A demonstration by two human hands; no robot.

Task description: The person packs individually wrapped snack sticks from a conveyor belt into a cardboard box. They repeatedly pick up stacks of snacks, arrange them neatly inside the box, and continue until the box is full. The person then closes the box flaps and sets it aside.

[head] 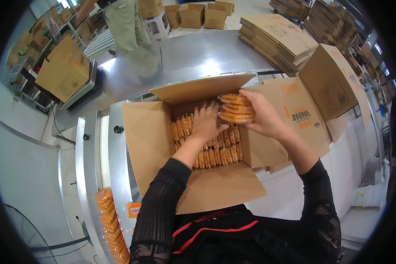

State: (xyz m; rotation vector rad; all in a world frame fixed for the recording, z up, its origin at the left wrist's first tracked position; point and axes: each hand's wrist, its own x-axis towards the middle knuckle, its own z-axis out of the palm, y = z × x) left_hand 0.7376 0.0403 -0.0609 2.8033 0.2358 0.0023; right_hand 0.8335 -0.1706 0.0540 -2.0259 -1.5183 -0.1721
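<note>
An open cardboard box (151, 132) stands before me with its flaps spread. Inside it, rows of orange snack packets in clear wrappers (217, 156) stand on edge. My left hand (204, 123) is over the packets in the box, fingers apart and a little blurred; whether it touches them is unclear. At the box's right rear, my right hand (264, 114) grips a small stack of wrapped snack packets (236, 109), raised above the rows.
Flattened cartons (277, 39) are piled at the back right, and more (297, 109) lie right of the box. Another carton (66, 72) sits on a scale at the left. Overlapping orange packets (110, 227) line a metal channel. A person (125, 26) stands beyond the steel table (198, 49).
</note>
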